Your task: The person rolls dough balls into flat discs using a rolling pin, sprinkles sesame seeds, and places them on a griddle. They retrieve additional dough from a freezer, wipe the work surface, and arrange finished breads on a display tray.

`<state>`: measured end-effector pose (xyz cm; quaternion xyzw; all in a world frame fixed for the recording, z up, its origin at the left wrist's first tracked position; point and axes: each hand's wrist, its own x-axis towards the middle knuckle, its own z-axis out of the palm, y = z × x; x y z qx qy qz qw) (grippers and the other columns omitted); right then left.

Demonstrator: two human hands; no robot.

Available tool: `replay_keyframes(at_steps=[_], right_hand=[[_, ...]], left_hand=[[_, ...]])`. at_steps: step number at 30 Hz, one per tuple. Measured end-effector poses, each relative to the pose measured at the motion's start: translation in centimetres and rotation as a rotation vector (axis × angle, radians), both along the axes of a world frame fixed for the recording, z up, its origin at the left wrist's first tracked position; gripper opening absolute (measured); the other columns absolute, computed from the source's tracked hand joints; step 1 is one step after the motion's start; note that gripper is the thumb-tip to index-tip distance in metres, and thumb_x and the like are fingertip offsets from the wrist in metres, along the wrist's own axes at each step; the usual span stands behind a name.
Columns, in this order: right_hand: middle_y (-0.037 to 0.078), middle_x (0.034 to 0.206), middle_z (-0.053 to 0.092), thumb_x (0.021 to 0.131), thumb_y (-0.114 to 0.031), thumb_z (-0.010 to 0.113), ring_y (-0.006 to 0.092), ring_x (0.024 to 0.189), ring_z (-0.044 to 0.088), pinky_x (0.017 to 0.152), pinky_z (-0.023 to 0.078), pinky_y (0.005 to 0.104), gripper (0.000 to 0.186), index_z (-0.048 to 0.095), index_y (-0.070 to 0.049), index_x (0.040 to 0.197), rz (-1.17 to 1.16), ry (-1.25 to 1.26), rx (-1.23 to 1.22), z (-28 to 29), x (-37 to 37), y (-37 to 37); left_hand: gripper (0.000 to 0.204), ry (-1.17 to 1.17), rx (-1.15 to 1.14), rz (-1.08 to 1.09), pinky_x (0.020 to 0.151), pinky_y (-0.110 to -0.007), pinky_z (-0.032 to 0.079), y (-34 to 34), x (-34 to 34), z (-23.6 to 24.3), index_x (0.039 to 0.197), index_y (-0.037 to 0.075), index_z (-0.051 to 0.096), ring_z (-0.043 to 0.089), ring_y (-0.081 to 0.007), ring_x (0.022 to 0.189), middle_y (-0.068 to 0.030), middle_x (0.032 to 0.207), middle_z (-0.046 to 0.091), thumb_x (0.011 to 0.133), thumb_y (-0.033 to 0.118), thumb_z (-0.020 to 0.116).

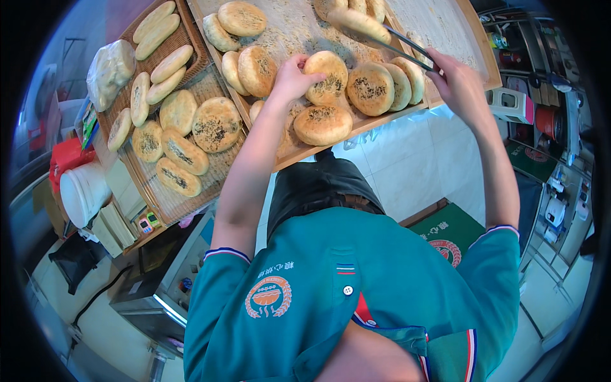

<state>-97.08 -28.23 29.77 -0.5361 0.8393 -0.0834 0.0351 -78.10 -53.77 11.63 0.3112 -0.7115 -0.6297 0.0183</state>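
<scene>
My left hand (294, 79) is at the left edge of a round seeded flatbread (326, 75) that stands tilted up, thumb across its front face and the other fingers partly hidden. My right hand (456, 86) is closed round the handle end of dark metal tongs (410, 46). Their tips reach an oblong bread (360, 25), blurred and raised over the wooden tray (436, 20). Below my left hand's bread lies another round bread (323, 125) at the tray's near edge. A leaning row of round flatbreads (370, 89) stands to the right.
At left, a wicker basket (198, 60) and a slatted tray (210, 186) carry oblong and round breads. A plastic bag (111, 73) of pale pieces rests beside them. A white bucket (84, 193) stands lower left, a white-and-pink box (511, 106) at right.
</scene>
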Motion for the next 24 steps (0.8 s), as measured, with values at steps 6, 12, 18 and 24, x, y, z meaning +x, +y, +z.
replay_keyframes(at_steps=[6,12,18,24], right_hand=[[0.012,0.074,0.068,0.091,-0.014,0.070,0.0149,0.063,0.065,0.059,0.051,0.0322,0.038,0.063,0.004,0.124,-0.446,-0.647,-0.138,-1.3,9.0,5.1],[0.009,0.072,0.066,0.092,-0.012,0.068,0.0135,0.059,0.062,0.056,0.050,0.0305,0.037,0.063,0.005,0.124,-0.539,-0.647,0.035,0.4,12.3,7.7],[0.006,0.074,0.067,0.093,-0.012,0.066,0.0101,0.059,0.062,0.055,0.051,0.0255,0.036,0.063,0.006,0.125,-0.602,-0.831,0.174,8.1,12.6,7.5],[0.004,0.072,0.064,0.099,-0.022,0.059,0.0117,0.055,0.065,0.048,0.054,0.0259,0.025,0.065,0.002,0.096,-0.487,-1.026,0.667,6.7,7.4,0.2]], left_hand=[[0.034,0.120,-0.566,-0.148,0.091,-0.040,0.053,-0.2,2.7,5.6,0.117,0.003,0.065,0.067,-0.0319,0.104,-0.0162,0.113,0.068,0.083,0.004,0.071],[0.033,0.209,-0.872,-0.304,0.089,-0.044,0.053,0.0,3.3,8.3,0.115,0.005,0.063,0.065,-0.0351,0.103,-0.0142,0.108,0.067,0.083,0.003,0.069],[0.037,0.205,-0.836,-0.163,0.090,-0.041,0.052,-0.5,6.4,11.3,0.120,0.009,0.062,0.064,-0.0348,0.105,-0.0134,0.113,0.066,0.084,0.006,0.070],[0.037,0.290,-0.888,-0.053,0.089,-0.039,0.052,-1.7,11.1,13.2,0.120,0.010,0.062,0.064,-0.0334,0.107,-0.0111,0.115,0.066,0.084,0.004,0.068]])
